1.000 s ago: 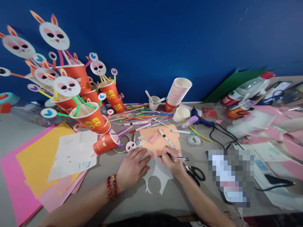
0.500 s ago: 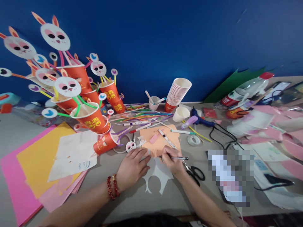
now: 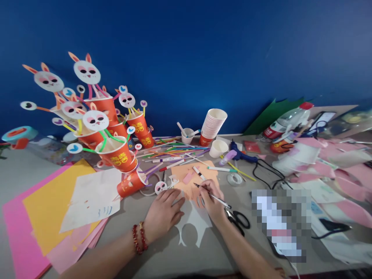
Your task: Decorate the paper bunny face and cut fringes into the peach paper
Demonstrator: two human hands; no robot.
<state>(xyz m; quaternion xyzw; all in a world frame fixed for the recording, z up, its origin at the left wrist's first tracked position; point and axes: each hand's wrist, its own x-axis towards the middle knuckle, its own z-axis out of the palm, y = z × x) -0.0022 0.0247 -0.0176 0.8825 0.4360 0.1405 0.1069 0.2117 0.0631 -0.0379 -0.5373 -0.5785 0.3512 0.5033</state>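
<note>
My left hand [image 3: 162,211] lies flat with fingers stretched out, pressing on a white paper cut-out [image 3: 193,226] on the grey table. A red bead bracelet [image 3: 138,237] circles its wrist. My right hand [image 3: 211,199] is closed around a black pen [image 3: 213,196], whose tip points up-left over an orange paper sheet [image 3: 196,178]. White markers [image 3: 199,172] and a pink strip lie on that orange sheet. Black scissors [image 3: 238,220] rest just right of my right wrist.
Red paper cups with bunny faces on straws [image 3: 113,128] crowd the back left. Coloured straws [image 3: 171,149], a stack of cups [image 3: 213,124], a blue glue gun [image 3: 241,153], a tape roll [image 3: 235,179] and a bottle [image 3: 286,120] stand behind. Pink and yellow sheets [image 3: 43,209] lie left; paper clutter fills the right.
The camera tilted upward, so everything sits lower in view. My right hand raised the pen's tip up-left onto the orange sheet. My left hand stayed on the white cut-out.
</note>
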